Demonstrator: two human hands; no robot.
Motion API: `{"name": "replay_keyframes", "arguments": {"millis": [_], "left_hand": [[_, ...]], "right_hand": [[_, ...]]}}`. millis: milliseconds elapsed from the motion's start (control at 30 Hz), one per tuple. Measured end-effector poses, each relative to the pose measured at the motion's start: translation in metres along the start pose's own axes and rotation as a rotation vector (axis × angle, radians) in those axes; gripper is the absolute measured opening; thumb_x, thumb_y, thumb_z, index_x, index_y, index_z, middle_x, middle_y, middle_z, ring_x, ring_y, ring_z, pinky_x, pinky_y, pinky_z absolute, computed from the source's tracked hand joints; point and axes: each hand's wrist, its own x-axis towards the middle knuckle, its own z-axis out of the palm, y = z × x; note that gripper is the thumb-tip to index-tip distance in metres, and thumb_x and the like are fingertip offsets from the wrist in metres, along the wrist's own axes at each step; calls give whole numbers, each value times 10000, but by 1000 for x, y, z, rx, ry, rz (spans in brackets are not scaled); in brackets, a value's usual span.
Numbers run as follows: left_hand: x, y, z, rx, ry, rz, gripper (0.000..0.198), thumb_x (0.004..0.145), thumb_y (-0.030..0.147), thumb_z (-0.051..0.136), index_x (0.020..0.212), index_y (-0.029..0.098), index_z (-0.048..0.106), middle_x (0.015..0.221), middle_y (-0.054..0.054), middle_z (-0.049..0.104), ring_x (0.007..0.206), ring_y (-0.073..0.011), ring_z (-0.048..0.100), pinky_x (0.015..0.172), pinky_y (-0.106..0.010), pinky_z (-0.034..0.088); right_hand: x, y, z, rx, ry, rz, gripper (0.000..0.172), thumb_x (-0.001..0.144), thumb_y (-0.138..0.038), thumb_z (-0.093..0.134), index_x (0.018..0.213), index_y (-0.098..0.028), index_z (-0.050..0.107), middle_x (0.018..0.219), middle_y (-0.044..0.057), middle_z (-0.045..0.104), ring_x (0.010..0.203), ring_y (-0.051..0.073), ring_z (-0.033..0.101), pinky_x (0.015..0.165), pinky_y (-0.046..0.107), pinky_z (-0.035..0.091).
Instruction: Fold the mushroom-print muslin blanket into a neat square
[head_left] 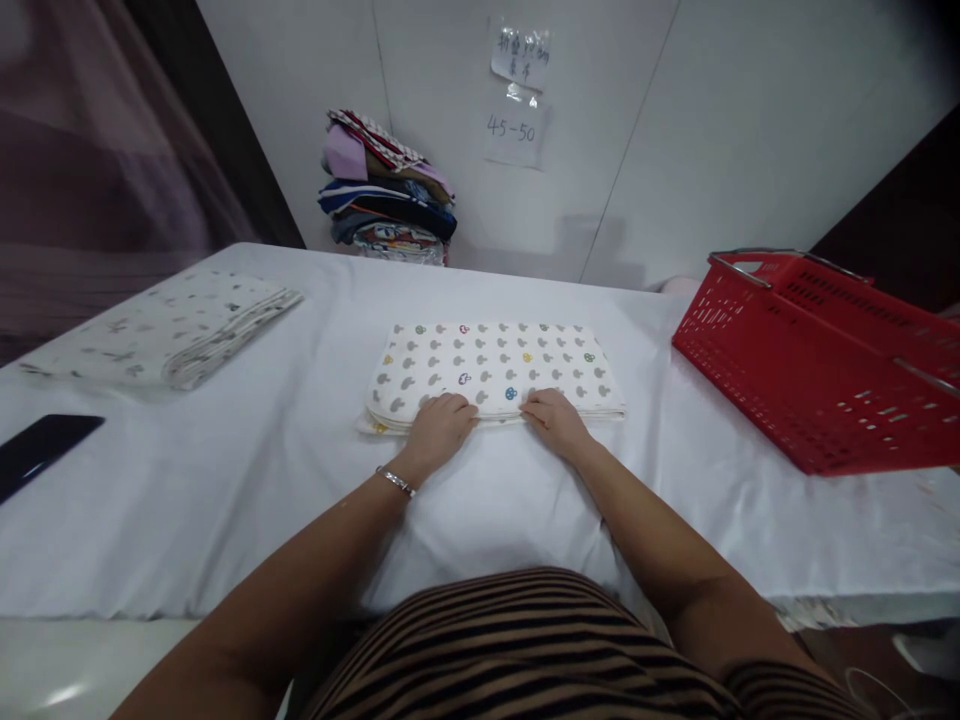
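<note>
A folded white cloth printed with grey and coloured mushrooms lies flat in the middle of the white-covered table. My left hand, with a silver bracelet on its wrist, grips the cloth's near edge, fingers curled over it. A little to the right, my right hand pinches the same near edge. The two hands sit close together, almost touching.
A second folded patterned cloth lies at the left. A dark phone rests near the left edge. A red plastic basket stands at the right. A stack of folded clothes sits against the back wall under taped paper notes.
</note>
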Motion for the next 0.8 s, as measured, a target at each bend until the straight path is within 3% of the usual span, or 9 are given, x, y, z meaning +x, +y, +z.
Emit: {"name": "replay_keyframes", "arguments": {"millis": [333, 800], "left_hand": [[-5, 1, -1, -14, -1, 37, 219, 899, 380, 533, 984, 198, 622, 976, -58, 625, 928, -222, 533, 795, -368, 383], [2, 7, -4, 94, 7, -1, 145, 912, 217, 481, 906, 178, 620, 923, -69, 624, 917, -221, 539, 781, -362, 389]], "right_hand": [[-4, -1, -5, 3, -61, -27, 193, 894, -264, 558, 1029, -203, 682, 988, 93, 645, 931, 218, 554, 837, 368, 435], [-5, -1, 4, -100, -33, -8, 193, 917, -247, 522, 1025, -181, 669, 999, 106, 646, 919, 219, 556, 824, 364, 441]]}}
